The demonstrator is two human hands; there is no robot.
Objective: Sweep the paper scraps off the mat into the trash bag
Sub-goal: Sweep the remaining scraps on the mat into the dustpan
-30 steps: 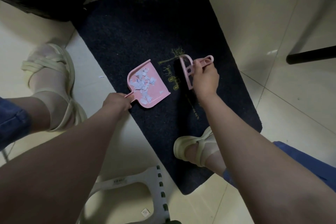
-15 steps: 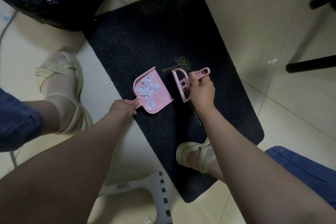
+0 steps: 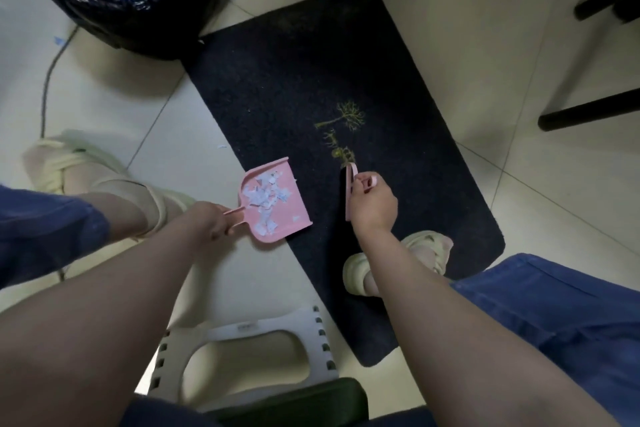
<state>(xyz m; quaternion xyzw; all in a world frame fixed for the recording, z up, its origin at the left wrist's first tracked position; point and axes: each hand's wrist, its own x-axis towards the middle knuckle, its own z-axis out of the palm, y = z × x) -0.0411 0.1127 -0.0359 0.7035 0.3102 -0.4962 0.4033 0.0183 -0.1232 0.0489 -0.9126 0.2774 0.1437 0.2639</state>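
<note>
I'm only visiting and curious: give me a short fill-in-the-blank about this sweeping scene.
1. The left hand holds the pink dustpan by its ____.
2. The right hand grips a small pink ____ over the mat.
3. The paper scraps lie in the dustpan, not yet in the ____ trash bag.
Missing words: handle; brush; black.

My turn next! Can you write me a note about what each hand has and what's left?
Left hand grips the pink dustpan by its handle, at the mat's left edge, loaded with paper scraps.
Right hand holds the pink brush over the mat.
Done: scraps gathered in the pan.
Left: tip them into the black trash bag by the mat's far corner; one stray scrap lies on the tile.
</note>
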